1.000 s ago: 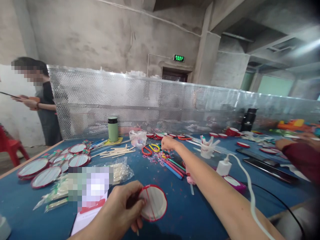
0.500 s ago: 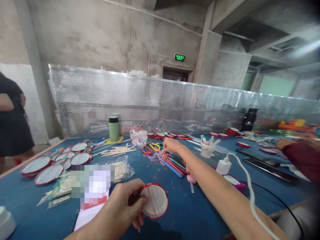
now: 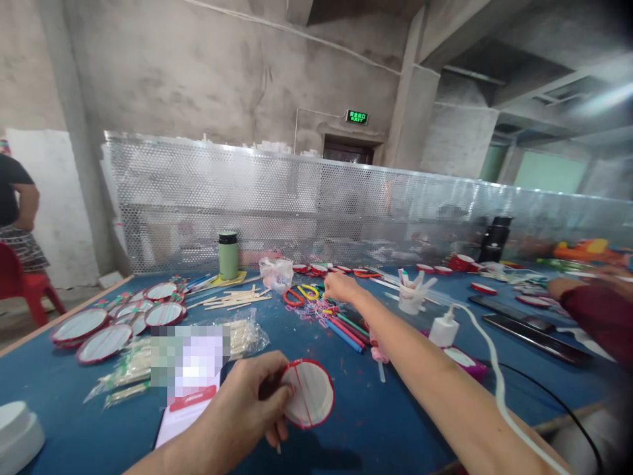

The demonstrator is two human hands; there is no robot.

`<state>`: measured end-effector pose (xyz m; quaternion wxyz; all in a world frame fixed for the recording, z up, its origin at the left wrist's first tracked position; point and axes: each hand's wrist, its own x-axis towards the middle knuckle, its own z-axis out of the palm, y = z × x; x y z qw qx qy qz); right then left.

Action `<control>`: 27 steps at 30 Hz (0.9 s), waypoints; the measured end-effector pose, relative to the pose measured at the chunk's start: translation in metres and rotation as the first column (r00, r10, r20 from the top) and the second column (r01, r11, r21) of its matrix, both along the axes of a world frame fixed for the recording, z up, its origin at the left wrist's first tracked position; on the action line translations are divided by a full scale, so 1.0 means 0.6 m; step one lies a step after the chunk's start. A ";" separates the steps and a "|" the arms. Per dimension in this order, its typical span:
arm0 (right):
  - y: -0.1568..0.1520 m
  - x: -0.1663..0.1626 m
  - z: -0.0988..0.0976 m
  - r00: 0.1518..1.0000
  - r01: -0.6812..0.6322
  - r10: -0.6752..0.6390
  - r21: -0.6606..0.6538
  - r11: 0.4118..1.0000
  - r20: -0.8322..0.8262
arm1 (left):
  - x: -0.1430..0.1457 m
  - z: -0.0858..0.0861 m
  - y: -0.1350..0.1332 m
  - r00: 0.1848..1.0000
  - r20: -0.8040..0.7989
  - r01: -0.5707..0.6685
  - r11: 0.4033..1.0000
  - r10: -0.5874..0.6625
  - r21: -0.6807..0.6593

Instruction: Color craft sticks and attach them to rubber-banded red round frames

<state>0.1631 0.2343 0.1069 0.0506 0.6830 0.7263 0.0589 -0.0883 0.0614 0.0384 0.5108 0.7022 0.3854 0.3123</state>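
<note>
1. Your left hand (image 3: 257,397) is pinching a round, white-faced disc with a red rim (image 3: 319,394) by its left edge, above the blue surface (image 3: 388,422); a thin pale tip (image 3: 279,448) is poking out below your fingers.
2. The disc is looking light, fairly stiff at the rim and perhaps delicate across its face, so the rim is seeming the safer hold.
3. Your right hand (image 3: 341,287) is curling at the far edge of a pile of tiny pink and purple strips (image 3: 317,309); its fingertips are facing away, so you cannot tell whether they are gripping anything.
4. Your left fingers are hiding the disc's near edge, and whatever the pale tip belongs to.
5. Pixelation is masking part of the lit, flat phone (image 3: 192,417), and your left forearm is covering its lower corner.
</note>
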 end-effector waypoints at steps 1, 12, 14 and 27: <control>0.000 0.000 0.000 1.000 -0.006 0.006 -0.013 1.000 -0.001 | 0.000 0.000 -0.001 1.000 -0.001 0.002 1.000 -0.002 0.001; -0.015 -0.006 -0.007 0.996 0.002 -0.003 -0.007 1.000 -0.090 | 0.003 -0.004 0.002 1.000 0.008 -0.005 1.000 0.005 -0.012; -0.019 -0.006 -0.004 0.992 0.008 -0.006 0.012 1.000 -0.130 | 0.003 -0.004 0.004 1.000 0.005 -0.013 1.000 0.013 -0.025; -0.162 -0.081 0.023 0.678 -0.127 0.225 0.190 0.974 -0.700 | -0.005 0.027 -0.003 0.990 0.140 -0.009 0.992 0.027 -0.129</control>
